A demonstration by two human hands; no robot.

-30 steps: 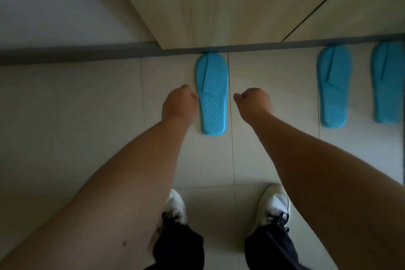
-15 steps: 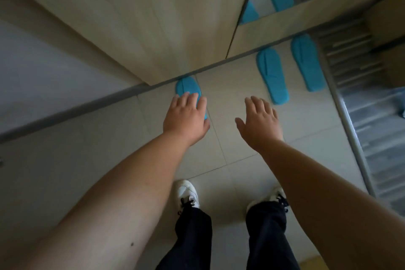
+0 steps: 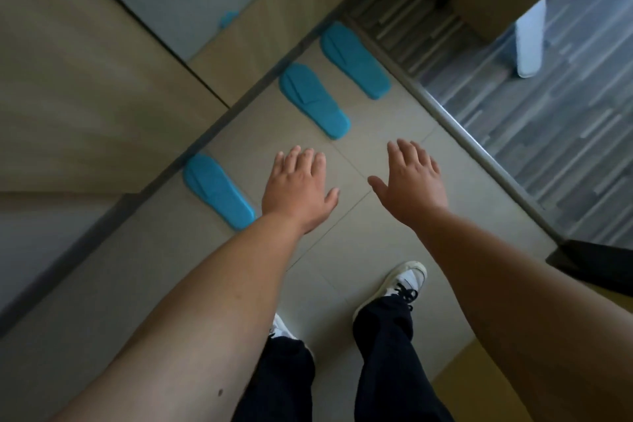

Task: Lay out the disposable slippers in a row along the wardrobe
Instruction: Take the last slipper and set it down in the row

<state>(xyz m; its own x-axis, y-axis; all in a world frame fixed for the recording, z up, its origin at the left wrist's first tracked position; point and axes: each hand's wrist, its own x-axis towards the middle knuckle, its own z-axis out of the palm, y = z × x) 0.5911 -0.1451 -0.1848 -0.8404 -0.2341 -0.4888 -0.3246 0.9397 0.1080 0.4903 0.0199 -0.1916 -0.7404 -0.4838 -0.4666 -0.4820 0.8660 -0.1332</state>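
While I look down from the head camera, I see both hands spread flat and empty above the tiled floor (image 3: 394,216): the left hand (image 3: 296,190) has its fingers splayed, the right hand (image 3: 412,181) likewise, neither touching a thing. Three blue disposable slippers lie on the tiles with their toes against the dark plinth at the foot of the wardrobe (image 3: 102,96). The nearest slipper (image 3: 217,190) lies just beside my left wrist, the middle slipper (image 3: 313,99) is farther along, and the far slipper (image 3: 354,60) sits next to a metal threshold strip (image 3: 479,147) where striped carpet (image 3: 548,113) begins. The gap between nearest and middle is wider than between middle and far. My white shoes and dark trousers show below
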